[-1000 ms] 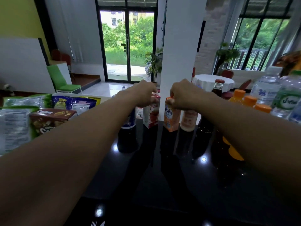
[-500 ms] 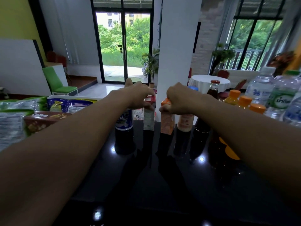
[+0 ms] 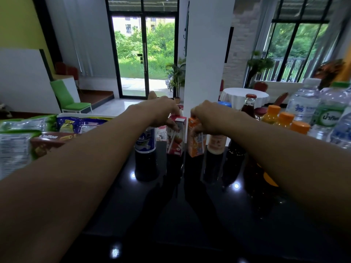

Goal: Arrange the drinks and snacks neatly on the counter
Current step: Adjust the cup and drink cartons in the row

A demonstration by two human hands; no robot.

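While both arms reach across the dark counter (image 3: 171, 215):
Left hand (image 3: 161, 112): fingers closed on red carton (image 3: 175, 137), upright mid-row.
Right hand (image 3: 208, 118): clasping orange carton (image 3: 196, 142), just beside it.

Red strawberry carton (image 3: 175, 137) upright, just beside orange juice carton (image 3: 196, 142), on black counter (image 3: 190, 215)

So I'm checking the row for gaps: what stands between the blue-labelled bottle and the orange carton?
In the head view, only the red strawberry carton, held by the left hand, stands between the blue-labelled bottle and the orange carton.
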